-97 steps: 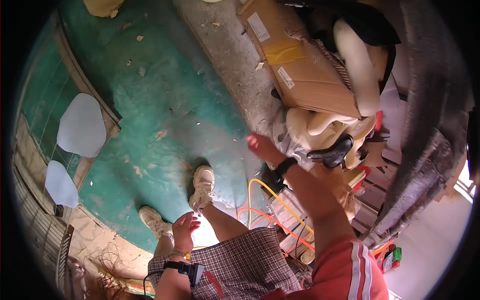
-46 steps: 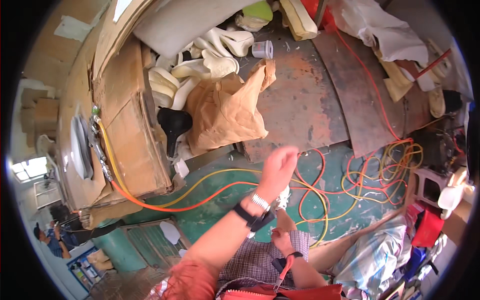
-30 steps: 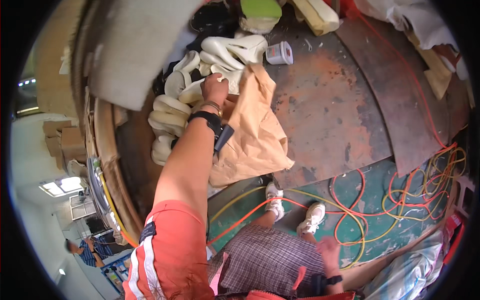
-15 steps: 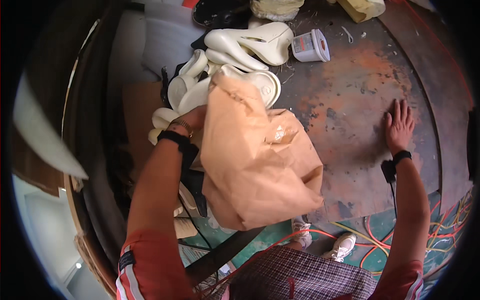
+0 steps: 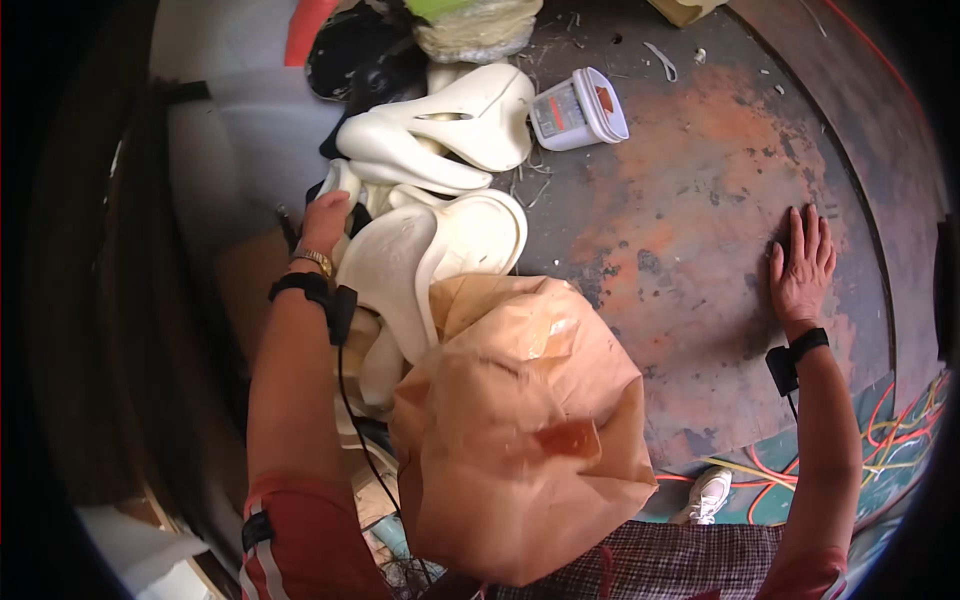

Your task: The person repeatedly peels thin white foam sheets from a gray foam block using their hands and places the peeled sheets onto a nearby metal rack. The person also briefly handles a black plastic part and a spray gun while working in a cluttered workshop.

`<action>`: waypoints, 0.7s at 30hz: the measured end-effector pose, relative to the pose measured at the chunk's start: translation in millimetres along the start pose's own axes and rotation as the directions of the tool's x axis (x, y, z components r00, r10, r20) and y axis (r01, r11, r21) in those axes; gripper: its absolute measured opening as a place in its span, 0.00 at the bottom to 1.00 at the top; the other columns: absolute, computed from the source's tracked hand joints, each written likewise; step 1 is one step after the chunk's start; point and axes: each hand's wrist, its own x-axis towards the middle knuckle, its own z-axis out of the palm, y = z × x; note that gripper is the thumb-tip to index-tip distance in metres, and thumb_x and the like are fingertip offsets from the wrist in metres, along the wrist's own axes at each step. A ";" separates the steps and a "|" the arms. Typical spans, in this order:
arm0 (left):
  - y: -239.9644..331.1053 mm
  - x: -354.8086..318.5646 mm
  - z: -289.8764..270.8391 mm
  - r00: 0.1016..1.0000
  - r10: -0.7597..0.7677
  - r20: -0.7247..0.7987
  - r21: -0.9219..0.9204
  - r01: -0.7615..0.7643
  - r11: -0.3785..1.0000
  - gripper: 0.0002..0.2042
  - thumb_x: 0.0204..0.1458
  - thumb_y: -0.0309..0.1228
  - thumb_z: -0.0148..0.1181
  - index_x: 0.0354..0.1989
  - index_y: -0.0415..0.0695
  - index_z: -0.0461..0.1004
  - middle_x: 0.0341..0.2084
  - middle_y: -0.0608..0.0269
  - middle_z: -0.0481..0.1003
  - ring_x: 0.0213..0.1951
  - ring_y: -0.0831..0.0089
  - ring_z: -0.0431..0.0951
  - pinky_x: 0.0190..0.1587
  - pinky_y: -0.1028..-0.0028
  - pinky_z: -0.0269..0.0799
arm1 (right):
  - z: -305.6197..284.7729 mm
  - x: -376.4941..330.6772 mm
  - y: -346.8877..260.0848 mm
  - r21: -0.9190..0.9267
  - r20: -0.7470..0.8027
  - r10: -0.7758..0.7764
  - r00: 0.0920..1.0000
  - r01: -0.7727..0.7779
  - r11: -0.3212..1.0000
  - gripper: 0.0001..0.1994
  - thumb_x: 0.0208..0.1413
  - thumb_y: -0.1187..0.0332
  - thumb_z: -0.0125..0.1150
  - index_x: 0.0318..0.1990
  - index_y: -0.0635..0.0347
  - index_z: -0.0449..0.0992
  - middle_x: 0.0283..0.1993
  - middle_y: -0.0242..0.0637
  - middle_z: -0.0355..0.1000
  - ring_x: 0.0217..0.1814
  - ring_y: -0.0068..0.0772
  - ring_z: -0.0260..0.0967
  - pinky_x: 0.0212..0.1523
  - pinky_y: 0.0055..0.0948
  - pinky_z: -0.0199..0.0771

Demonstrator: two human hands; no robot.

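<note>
At the left of a pile of cream-white bicycle saddle pads, my left hand (image 5: 325, 220) is closed on the edge of one saddle pad (image 5: 343, 181); its fingertips are partly hidden. Two larger pads lie beside it, a saddle pad (image 5: 490, 115) with a slot farther back and an upturned saddle pad (image 5: 390, 245) nearer. A crumpled brown paper bag (image 5: 520, 430) rests in front of me, against the near end of the pile and over my lap. On the right, my right hand (image 5: 803, 268) lies flat on the worn table (image 5: 690, 220), fingers stretched out, holding nothing.
A white plastic tub (image 5: 578, 112) lies tipped on its side behind the pads. Farther back are a black saddle-shaped piece (image 5: 355, 55) and a plastic-wrapped bundle (image 5: 480, 30). Orange and yellow hoses (image 5: 900, 440) run over the green floor at the lower right.
My left hand has left the paper bag and reached forward to the pads. The bag has dropped nearer to me, uncovering more pads. My right hand stays flat on the table.
</note>
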 end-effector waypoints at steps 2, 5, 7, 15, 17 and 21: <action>-71.9 4.8 4.2 0.989 -0.135 -0.060 0.148 0.142 0.979 0.12 0.50 0.33 0.52 0.35 0.39 0.78 0.32 0.56 0.77 0.34 0.64 0.76 0.42 0.70 0.69 | 3.0 3.1 -10.1 0.038 -0.005 -0.030 1.000 0.031 0.999 0.28 0.55 0.61 0.49 0.64 0.48 0.56 0.70 0.35 0.47 0.71 0.43 0.40 0.67 0.43 0.37; -36.9 4.0 64.4 0.976 -0.210 0.053 0.454 0.164 0.876 0.18 0.49 0.42 0.55 0.30 0.35 0.77 0.31 0.46 0.77 0.33 0.51 0.76 0.40 0.60 0.70 | -0.2 -1.6 3.6 -0.029 -0.001 -0.001 1.000 0.001 1.000 0.28 0.55 0.61 0.49 0.64 0.48 0.56 0.69 0.36 0.47 0.71 0.44 0.40 0.67 0.43 0.37; -39.0 -1.7 77.1 0.925 -0.380 0.005 0.396 0.348 0.850 0.22 0.48 0.46 0.58 0.32 0.34 0.77 0.32 0.44 0.76 0.35 0.49 0.76 0.41 0.59 0.70 | -0.7 -1.0 2.3 -0.026 0.012 -0.002 1.000 0.002 1.000 0.28 0.55 0.61 0.49 0.64 0.49 0.56 0.69 0.36 0.47 0.71 0.44 0.40 0.67 0.43 0.37; -61.7 -1.8 80.9 0.959 -0.285 0.007 0.531 0.238 0.814 0.23 0.43 0.48 0.62 0.31 0.34 0.77 0.34 0.41 0.76 0.40 0.49 0.76 0.44 0.59 0.70 | 4.3 0.5 3.3 -0.028 -0.007 -0.031 0.999 0.031 0.999 0.28 0.55 0.61 0.48 0.65 0.49 0.55 0.69 0.38 0.48 0.71 0.45 0.40 0.67 0.44 0.37; -70.1 -1.6 79.9 0.967 -0.255 0.018 0.574 0.199 0.794 0.21 0.43 0.45 0.61 0.31 0.36 0.77 0.33 0.42 0.76 0.39 0.48 0.76 0.43 0.58 0.70 | 3.0 -0.1 3.2 -0.023 -0.012 -0.038 0.999 0.038 0.999 0.28 0.55 0.61 0.48 0.65 0.49 0.55 0.69 0.39 0.48 0.71 0.45 0.40 0.67 0.44 0.37; -83.8 -2.4 79.4 0.981 -0.188 -0.038 0.603 0.173 0.779 0.16 0.41 0.39 0.60 0.28 0.35 0.77 0.30 0.42 0.75 0.35 0.48 0.76 0.41 0.58 0.71 | 4.0 0.4 0.9 -0.035 -0.008 -0.036 0.999 0.036 0.999 0.28 0.55 0.61 0.48 0.65 0.49 0.55 0.69 0.39 0.48 0.71 0.45 0.40 0.67 0.44 0.36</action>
